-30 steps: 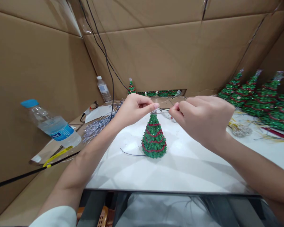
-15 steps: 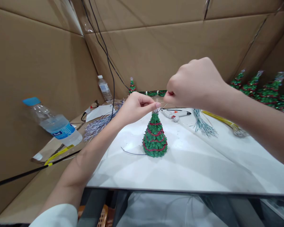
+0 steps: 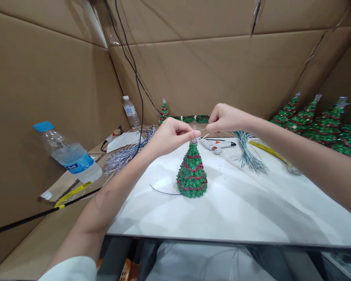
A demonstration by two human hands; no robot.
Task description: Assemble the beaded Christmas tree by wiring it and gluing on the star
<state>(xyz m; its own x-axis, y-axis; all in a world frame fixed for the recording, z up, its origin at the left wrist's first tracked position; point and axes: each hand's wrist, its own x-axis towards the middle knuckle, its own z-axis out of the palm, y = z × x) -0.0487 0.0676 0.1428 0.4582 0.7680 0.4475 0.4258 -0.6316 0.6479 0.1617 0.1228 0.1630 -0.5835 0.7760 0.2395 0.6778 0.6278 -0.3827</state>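
Note:
A small green Christmas tree [image 3: 192, 171] with red garlands stands upright on the white tabletop [image 3: 152, 218]. At its silvery tip, my left hand [image 3: 174, 136] is closed in a pinch; the fingers cover most of what lies between them. My right hand [image 3: 227, 118] is also closed, up and to the right of the tip, pinching a thin pale wire [image 3: 204, 136]. That wire runs from the treetop towards my right fingers. From the tree's base a dark thin wire [image 3: 163, 192] sticks out to the left.
Behind the tree lies a white glue gun [image 3: 218, 145]. Wire bundles lie left [image 3: 125, 154] and right [image 3: 250, 156]. A tilted water bottle [image 3: 76, 160] is at the left, a smaller bottle [image 3: 130, 112] behind. Several finished trees [image 3: 324, 123] stand right. Cardboard walls [image 3: 207, 66] enclose the table.
My right hand has come down and turned, and more of the pale wire now shows between the hands. My left hand stays pinched at the treetop. The view has shifted slightly.

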